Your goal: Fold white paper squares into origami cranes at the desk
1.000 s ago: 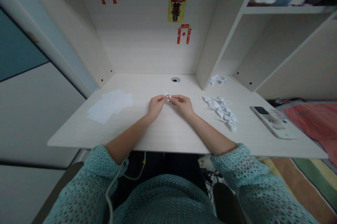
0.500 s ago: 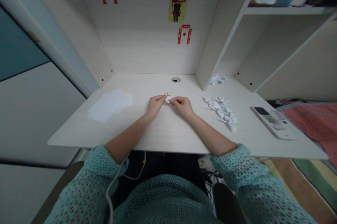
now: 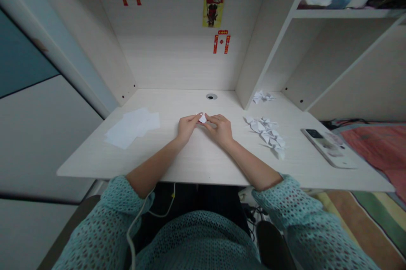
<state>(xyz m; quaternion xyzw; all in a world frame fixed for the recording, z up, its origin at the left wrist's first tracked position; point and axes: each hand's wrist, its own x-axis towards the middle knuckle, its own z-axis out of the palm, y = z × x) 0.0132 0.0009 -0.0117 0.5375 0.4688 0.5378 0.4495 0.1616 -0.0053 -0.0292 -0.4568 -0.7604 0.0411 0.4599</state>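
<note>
A small folded piece of white paper (image 3: 202,119) lies pinched between both my hands at the middle of the pale wooden desk (image 3: 203,160). My left hand (image 3: 187,126) grips its left side with fingertips pressed together. My right hand (image 3: 220,128) pinches the right side, fingers curled over it. Most of the paper is hidden by my fingers.
Flat white sheets (image 3: 132,126) lie to the left. A heap of folded paper pieces (image 3: 267,131) sits to the right, a smaller heap (image 3: 262,96) behind it by the shelf wall. A remote control (image 3: 329,147) lies near the right edge. A cable hole (image 3: 211,96) is at the back.
The paper piece has been pressed flatter and lower between my fingers. My right hand has shifted slightly left and closed over it. My left hand has barely moved.
</note>
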